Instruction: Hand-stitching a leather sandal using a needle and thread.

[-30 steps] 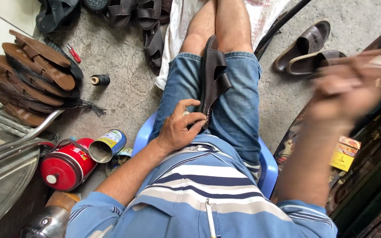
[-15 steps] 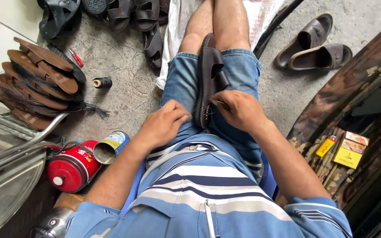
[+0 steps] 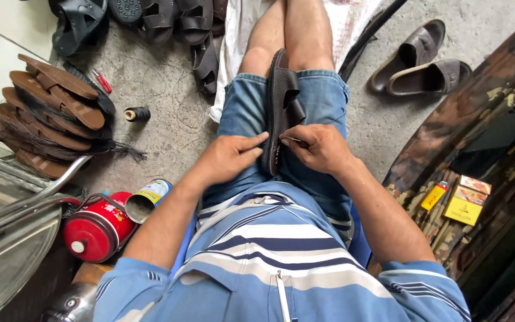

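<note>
A dark brown leather sandal (image 3: 282,95) stands on its edge between my thighs, resting on my denim shorts. My left hand (image 3: 230,156) lies against the sandal's near left side, fingers stretched toward its sole edge. My right hand (image 3: 317,146) is closed at the sandal's near right side, pinching something thin and pale at the sole edge; what it is I cannot make out. Both hands meet at the sandal's near end.
A stack of brown soles (image 3: 49,113) lies at the left, with a black thread spool (image 3: 138,114) and red-handled tool (image 3: 102,80) nearby. A red canister (image 3: 96,229) and open tin (image 3: 147,200) sit lower left. Dark sandals (image 3: 174,24) lie at top, brown slippers (image 3: 421,59) at right, yellow boxes (image 3: 466,200) on a ledge.
My right hand came down from the far right to the sandal, then closed at its near edge. My left hand slid forward against the sandal's left side.
</note>
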